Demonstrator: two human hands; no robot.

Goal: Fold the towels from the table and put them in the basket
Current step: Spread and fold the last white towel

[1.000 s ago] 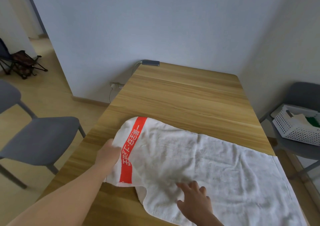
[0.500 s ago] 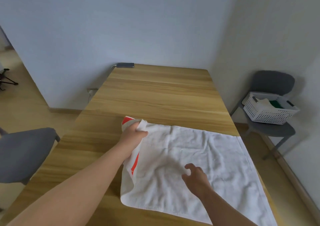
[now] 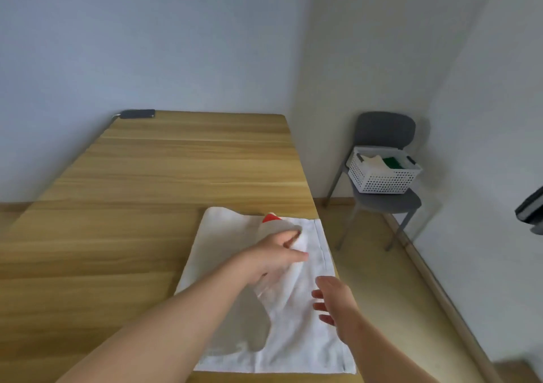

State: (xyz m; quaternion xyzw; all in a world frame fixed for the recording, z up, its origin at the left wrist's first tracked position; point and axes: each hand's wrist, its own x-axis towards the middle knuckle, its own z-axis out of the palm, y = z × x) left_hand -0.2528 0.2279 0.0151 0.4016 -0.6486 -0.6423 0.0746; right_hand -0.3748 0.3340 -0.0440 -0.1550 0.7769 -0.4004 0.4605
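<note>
A white towel (image 3: 305,332) with a red stripe lies at the right end of the wooden table (image 3: 147,206), doubled over on itself. My left hand (image 3: 273,258) grips the red-striped end and holds it over the towel's right half, near the hem. My right hand (image 3: 335,300) hovers over the towel's right edge with its fingers spread, holding nothing. The white perforated basket (image 3: 382,177) stands on a grey chair (image 3: 385,203) to the right of the table, with a cream cloth and a green one inside it.
A dark flat device (image 3: 136,114) with a cable lies at the table's far left corner. Walls close the room behind and to the right. A dark object (image 3: 531,209) sticks out from the right wall. Wooden floor runs between table and chair.
My left hand has carried the red-striped end from the left across to the towel's right side, folding it over. My right hand lifted off the cloth and opened. The view swung right.
</note>
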